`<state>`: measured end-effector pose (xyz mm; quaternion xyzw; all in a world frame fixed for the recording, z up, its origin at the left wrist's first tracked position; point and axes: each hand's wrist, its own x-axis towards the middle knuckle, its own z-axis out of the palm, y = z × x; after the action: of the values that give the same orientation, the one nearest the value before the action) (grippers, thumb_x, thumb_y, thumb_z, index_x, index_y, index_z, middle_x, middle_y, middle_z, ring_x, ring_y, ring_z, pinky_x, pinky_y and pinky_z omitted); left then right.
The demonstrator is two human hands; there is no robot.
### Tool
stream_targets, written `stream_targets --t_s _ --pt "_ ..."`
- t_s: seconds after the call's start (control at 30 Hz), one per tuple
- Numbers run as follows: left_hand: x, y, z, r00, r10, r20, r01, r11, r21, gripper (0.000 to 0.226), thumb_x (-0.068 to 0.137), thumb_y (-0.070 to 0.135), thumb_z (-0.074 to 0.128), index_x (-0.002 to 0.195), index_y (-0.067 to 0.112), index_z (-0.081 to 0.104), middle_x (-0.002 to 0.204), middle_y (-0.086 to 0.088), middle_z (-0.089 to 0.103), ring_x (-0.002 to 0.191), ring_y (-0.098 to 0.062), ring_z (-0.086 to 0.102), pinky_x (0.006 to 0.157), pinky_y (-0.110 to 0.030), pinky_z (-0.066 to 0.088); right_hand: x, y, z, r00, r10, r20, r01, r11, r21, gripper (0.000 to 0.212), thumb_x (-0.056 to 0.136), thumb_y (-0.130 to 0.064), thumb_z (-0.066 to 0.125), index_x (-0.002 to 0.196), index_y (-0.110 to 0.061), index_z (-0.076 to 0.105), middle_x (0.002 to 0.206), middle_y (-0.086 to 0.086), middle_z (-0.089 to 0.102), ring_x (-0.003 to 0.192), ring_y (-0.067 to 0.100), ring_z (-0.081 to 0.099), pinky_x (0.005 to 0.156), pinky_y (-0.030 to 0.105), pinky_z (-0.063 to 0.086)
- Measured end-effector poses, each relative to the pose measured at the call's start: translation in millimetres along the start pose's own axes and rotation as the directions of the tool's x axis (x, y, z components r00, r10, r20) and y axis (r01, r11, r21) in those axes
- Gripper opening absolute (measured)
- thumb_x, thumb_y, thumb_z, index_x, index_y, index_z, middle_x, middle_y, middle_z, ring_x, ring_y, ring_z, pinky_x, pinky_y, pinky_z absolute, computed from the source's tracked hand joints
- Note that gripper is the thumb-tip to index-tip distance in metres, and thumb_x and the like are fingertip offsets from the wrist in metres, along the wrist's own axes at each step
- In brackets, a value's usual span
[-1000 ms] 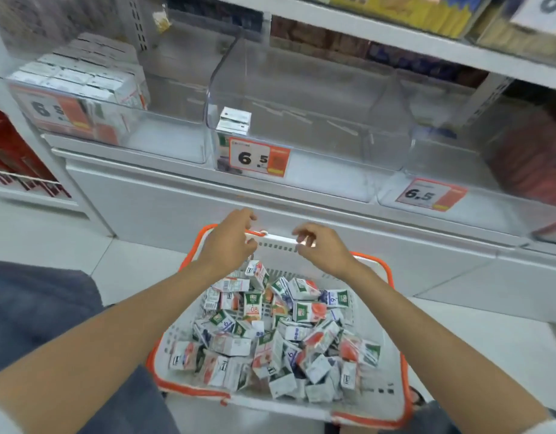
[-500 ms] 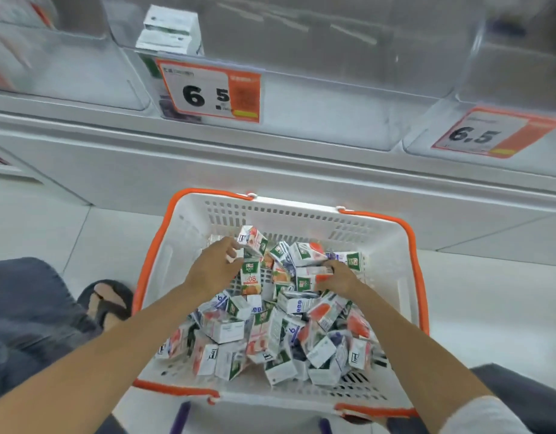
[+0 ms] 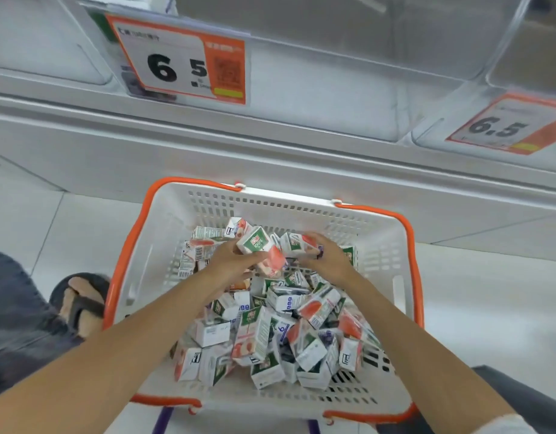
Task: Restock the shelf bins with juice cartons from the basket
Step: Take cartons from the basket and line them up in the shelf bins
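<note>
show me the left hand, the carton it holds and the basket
left hand (image 3: pixel 230 265), head view, back of the hand
carton (image 3: pixel 259 247), head view, its green printed face
basket (image 3: pixel 286 214), head view, far white wall

- orange-and-white price tag (image 3: pixel 182 64) saying 6 5, and a blurrier one (image 3: pixel 505 126) off to the right
- foot in a dark sandal (image 3: pixel 79 303) on pale floor tiles (image 3: pixel 489 292)

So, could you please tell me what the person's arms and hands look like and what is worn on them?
Both forearms are bare, with no gloves or watch. The right hand wears a dark ring on one finger, and a white sleeve edge shows at the bottom of the picture. The left hand wears nothing, and no sleeve shows on that arm.
</note>
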<state>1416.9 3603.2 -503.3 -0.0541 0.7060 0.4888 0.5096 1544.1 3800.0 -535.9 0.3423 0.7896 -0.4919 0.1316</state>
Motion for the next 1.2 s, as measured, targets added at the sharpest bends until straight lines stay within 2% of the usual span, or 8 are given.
stream_targets --t_s 0.13,0.27,0.43,0.57,0.77,0.87,1.03,1.2 --pt "3.4 -14.6 -22.5 1.0 0.005 -0.03 -0.006 0.999 -0.035 0.028 0.079 0.016 0.077 0.104 0.019 0.065 0.104 -0.012 0.068 0.092 -0.023 0.07 0.075 -0.03 0.059 17.4 23.1 22.1 0.995 -0.071 0.066 0.093 0.883 -0.46 0.093 0.078 -0.027 0.079 0.153 -0.021 0.025 0.153 0.002 0.033 0.14 0.023 0.032 0.116 0.036 0.025" --pt "-1.3 -19.1 -29.5 1.0 -0.018 -0.019 0.018 0.999 -0.028 0.028 0.083 0.023 0.074 0.108 0.022 0.063 0.107 -0.01 0.066 0.094 -0.024 0.068 0.067 -0.031 0.058 37.2 16.2 27.4 0.992 -0.127 0.022 0.113 0.774 -0.623 0.08 0.077 -0.03 0.078 0.146 -0.022 0.038 0.13 0.004 0.044 0.126 0.024 0.04 0.107 0.032 0.033" --pt "-2.6 -21.2 -32.1 1.0 -0.001 -0.004 0.0 0.989 -0.149 0.036 0.086 0.016 0.07 0.119 0.021 0.057 0.119 -0.014 0.06 0.103 -0.03 0.066 0.076 -0.045 0.06 20.1 -15.8 31.9 0.998 -0.062 -0.009 0.058 0.968 -0.242 0.054 0.067 -0.043 0.084 0.106 -0.029 0.049 0.094 -0.007 0.063 0.078 0.011 0.063 0.062 0.027 0.053" --pt "-11.1 -8.1 -30.5 1.0 0.013 0.009 -0.012 0.992 -0.125 0.036 0.091 0.031 0.064 0.122 0.02 0.051 0.128 -0.015 0.058 0.108 -0.03 0.064 0.084 -0.047 0.058 -4.9 -64.4 32.3 0.991 -0.132 0.008 0.129 0.975 0.18 0.064 0.073 -0.045 0.08 0.126 -0.031 0.046 0.109 -0.002 0.066 0.09 0.017 0.068 0.075 0.042 0.06" --pt "-51.6 34.7 -39.5 0.979 0.081 0.187 -0.081 0.997 -0.011 0.12 0.048 0.058 0.087 0.146 0.026 0.027 0.14 -0.013 0.049 0.117 -0.026 0.059 0.098 -0.043 0.052 -40.0 -144.0 9.6 0.951 -0.284 0.12 0.278 0.958 0.068 0.053 0.096 -0.044 0.051 0.145 -0.027 0.041 0.125 0.007 0.066 0.097 0.018 0.07 0.094 0.043 0.054" --pt "-71.3 50.3 -55.0 0.973 0.149 0.178 -0.165 0.983 0.077 0.09 0.057 0.025 0.092 0.13 0.02 0.04 0.121 -0.009 0.061 0.105 -0.025 0.066 0.089 -0.043 0.056 -59.2 -178.0 -1.9 0.936 -0.297 0.187 0.278 0.953 0.123 0.053 0.095 -0.025 0.061 0.145 -0.025 0.043 0.104 0.002 0.069 0.088 0.025 0.071 0.084 0.047 0.058" --pt "-116.1 91.1 -95.6 0.931 0.252 0.262 -0.302 0.938 0.168 0.061 0.071 -0.006 0.076 0.121 0.017 0.052 0.099 -0.006 0.068 0.077 -0.015 0.069 0.068 -0.028 0.058 -79.7 -250.1 -10.6 0.897 -0.292 0.331 0.283 0.956 0.075 0.073 0.09 -0.008 0.066 0.15 -0.03 0.031 0.14 0.0 0.041 0.096 0.019 0.065 0.073 0.037 0.061" --pt "-173.9 135.7 -158.7 0.881 0.403 0.249 -0.458 0.859 0.23 0.061 0.067 -0.014 0.067 0.119 0.016 0.055 0.087 -0.009 0.064 0.072 -0.019 0.061 0.062 -0.027 0.055 -100.7 -355.5 -2.5 0.83 -0.377 0.411 0.481 0.857 -0.185 0.05 0.081 -0.015 0.077 0.128 -0.016 0.058 0.107 0.003 0.067 0.082 0.006 0.064 0.073 0.022 0.051"
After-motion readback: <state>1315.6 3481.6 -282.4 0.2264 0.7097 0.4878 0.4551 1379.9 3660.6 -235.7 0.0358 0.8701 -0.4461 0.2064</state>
